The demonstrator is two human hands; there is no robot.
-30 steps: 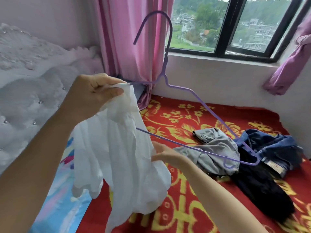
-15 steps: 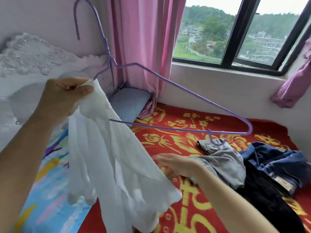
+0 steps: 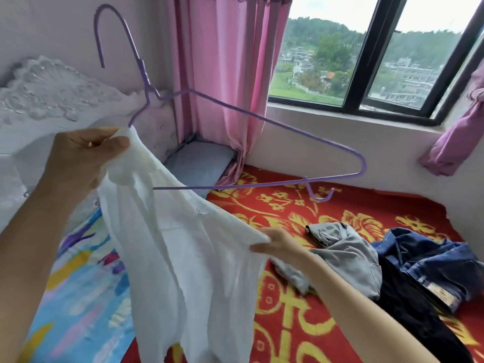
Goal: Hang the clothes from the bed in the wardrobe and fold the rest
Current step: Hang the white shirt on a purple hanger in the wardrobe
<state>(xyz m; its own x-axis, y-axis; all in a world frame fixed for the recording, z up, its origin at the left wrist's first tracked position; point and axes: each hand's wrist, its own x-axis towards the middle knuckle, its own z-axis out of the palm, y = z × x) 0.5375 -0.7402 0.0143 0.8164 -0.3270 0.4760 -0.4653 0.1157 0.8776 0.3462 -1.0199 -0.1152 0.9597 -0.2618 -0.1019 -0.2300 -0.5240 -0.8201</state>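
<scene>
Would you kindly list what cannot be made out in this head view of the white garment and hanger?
1. Left end of the purple hanger, head view: covered by the white garment and the left hand.
2. Fingers of the right hand: behind the fabric it holds.
3. Garment's hem: cut off by the bottom edge.
4. Wardrobe: outside the view.
</scene>
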